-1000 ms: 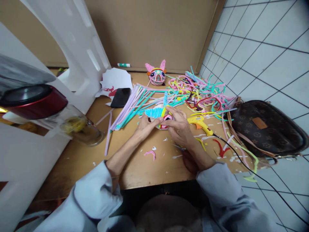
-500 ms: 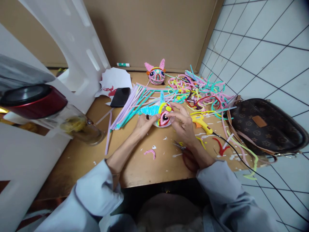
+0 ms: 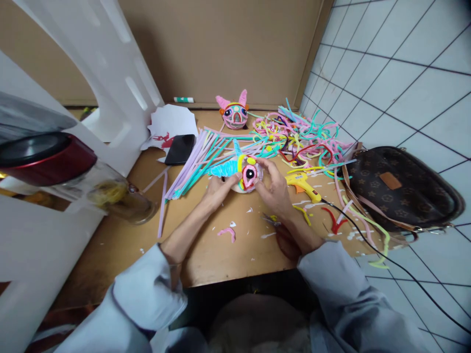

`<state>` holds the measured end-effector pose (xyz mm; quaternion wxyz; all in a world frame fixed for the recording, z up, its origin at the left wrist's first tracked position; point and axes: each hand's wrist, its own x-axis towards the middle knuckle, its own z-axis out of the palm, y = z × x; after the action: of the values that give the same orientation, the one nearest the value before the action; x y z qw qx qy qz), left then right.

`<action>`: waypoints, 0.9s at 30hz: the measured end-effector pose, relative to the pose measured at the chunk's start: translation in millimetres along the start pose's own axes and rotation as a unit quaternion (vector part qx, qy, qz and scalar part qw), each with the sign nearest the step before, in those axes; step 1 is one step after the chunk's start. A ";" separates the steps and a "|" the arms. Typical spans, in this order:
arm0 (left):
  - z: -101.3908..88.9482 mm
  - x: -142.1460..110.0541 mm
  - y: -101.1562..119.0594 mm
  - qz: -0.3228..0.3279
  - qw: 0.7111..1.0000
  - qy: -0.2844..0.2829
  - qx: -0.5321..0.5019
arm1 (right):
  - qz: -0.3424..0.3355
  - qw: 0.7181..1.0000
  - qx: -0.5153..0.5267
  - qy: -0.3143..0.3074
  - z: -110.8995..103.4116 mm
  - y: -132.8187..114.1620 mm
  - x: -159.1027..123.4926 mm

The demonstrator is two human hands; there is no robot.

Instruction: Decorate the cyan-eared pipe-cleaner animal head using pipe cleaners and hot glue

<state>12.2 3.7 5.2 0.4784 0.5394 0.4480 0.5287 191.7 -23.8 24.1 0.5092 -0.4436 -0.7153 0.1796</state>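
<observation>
The person's left hand (image 3: 216, 193) and right hand (image 3: 275, 190) are clamped on opposite sides of a colourful fuzzy animal head (image 3: 247, 172), which sits between them over the tabletop (image 3: 206, 255), in front of a bundle of pipe cleaners (image 3: 195, 164). Beside the right hand, a yellow glue gun (image 3: 304, 187) bears markings too small to read. Farther right, a brown handbag (image 3: 419, 189) shows a repeating monogram-style pattern and a tan patch (image 3: 390, 180), any lettering there illegible.
</observation>
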 end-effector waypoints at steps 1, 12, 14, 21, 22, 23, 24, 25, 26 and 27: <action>-0.3 0.7 0.0 0.006 1.000 -0.007 0.016 | 0.000 1.000 0.014 -0.001 0.3 0.1 0.0; 0.7 3.3 -4.6 0.055 0.998 0.009 0.014 | 0.048 0.986 0.158 -0.029 -2.1 -1.1 2.8; 1.6 3.3 -5.2 0.055 0.998 0.019 -0.006 | 0.050 0.982 0.182 -0.030 -1.4 0.8 3.6; 2.2 -0.5 -3.5 0.043 0.994 0.049 -0.087 | 0.054 0.992 0.018 0.112 -3.5 5.0 3.9; 1.8 -1.0 -2.2 0.037 0.994 0.053 -0.088 | 0.055 0.989 -0.018 0.137 -5.4 5.3 4.7; 1.3 -1.4 -0.9 0.033 0.994 0.057 -0.085 | 0.054 0.986 -0.049 0.153 -7.8 5.8 5.8; 0.7 -1.6 0.1 0.029 0.995 0.062 -0.079 | 0.054 0.983 -0.078 0.159 -10.7 6.6 7.2; 0.2 -1.5 0.8 0.027 0.995 0.066 -0.075 | 0.056 0.980 -0.110 0.156 -14.2 7.6 8.7; -0.3 -1.2 1.2 0.025 0.994 0.069 -0.077 | 0.061 0.976 -0.148 0.149 -18.3 8.8 10.0; -0.7 -0.8 1.3 0.023 0.993 0.073 -0.085 | 0.074 0.968 -0.194 0.139 -22.8 10.0 10.8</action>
<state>11.4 2.8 6.3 0.4758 0.4674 0.4225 0.6136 215.5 -14.0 32.6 0.4929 -0.6060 -0.6243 0.0108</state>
